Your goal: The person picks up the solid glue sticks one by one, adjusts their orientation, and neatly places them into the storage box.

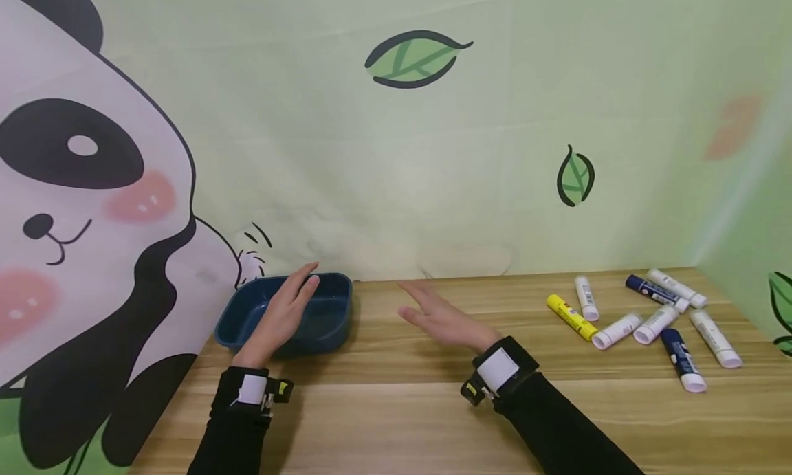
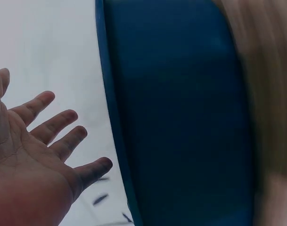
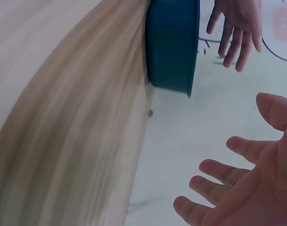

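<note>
In the head view my left hand (image 1: pixel 280 320) hovers over the near side of a dark blue plastic basin (image 1: pixel 337 330). Its fingers are extended and hold nothing; the left wrist view shows this palm (image 2: pixel 35 165) with spread fingers beside the basin wall (image 2: pixel 181 117). To the right of the basin, my right hand (image 1: pixel 447 318) is held above the table, fingers straight and thumb apart. Nothing lies in that palm (image 3: pixel 256 188) in the right wrist view, where the basin (image 3: pixel 171 47) and the left hand (image 3: pixel 240 23) appear farther off.
Several short, thick marker-like sticks lie loose at the table's right: a yellow one (image 1: pixel 572 317), dark blue ones with pale ends (image 1: pixel 680 355), and white ones (image 1: pixel 714 337). A printed panda backdrop (image 1: pixel 433 172) rises behind the wood-grain table (image 1: pixel 396 420).
</note>
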{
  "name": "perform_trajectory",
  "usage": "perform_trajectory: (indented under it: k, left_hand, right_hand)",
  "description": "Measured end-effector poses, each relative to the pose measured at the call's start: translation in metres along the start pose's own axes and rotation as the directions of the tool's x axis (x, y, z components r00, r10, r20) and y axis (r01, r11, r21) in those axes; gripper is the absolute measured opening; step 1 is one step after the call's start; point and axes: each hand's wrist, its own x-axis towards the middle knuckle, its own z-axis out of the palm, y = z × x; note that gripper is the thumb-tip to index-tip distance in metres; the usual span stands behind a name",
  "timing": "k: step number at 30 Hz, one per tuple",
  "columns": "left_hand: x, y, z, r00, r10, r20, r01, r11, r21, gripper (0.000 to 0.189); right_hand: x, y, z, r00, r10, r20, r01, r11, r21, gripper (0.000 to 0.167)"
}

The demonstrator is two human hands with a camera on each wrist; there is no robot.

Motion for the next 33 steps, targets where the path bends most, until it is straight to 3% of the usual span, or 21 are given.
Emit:
perform_trajectory:
  k: [9,16,25,28,33]
  left_hand:
    - [-0.015,-0.029,-0.023,0.996,-0.072,-0.046,0.073,0.997,0.037,0.061]
    - [-0.022,-0.043,-0.041,0.993,-0.057,-0.103,0.061,0.997,0.039,0.057]
    - [-0.034,-0.062,-0.063,0.980,-0.093,-0.178,0.087,0.995,-0.041,0.056]
    - [-0.033,-0.069,-0.067,0.979,-0.099,-0.179,0.093,0.995,-0.040,0.056]
    - [-0.036,-0.080,-0.075,0.975,-0.165,-0.148,0.158,0.986,-0.060,0.059]
  right_hand:
    - [0.028,-0.015,0.024,0.998,-0.039,0.040,0.040,0.999,-0.023,0.061]
    - [0.043,-0.023,0.031,0.999,-0.042,0.031,0.042,0.999,0.002,0.058]
    - [0.055,-0.034,0.043,0.999,-0.020,0.039,0.018,0.998,0.056,0.057]
    - [0.057,-0.034,0.044,0.999,-0.012,0.034,0.010,0.998,0.054,0.057]
    - [0.061,-0.029,0.049,1.000,0.002,0.015,-0.004,0.997,0.080,0.058]
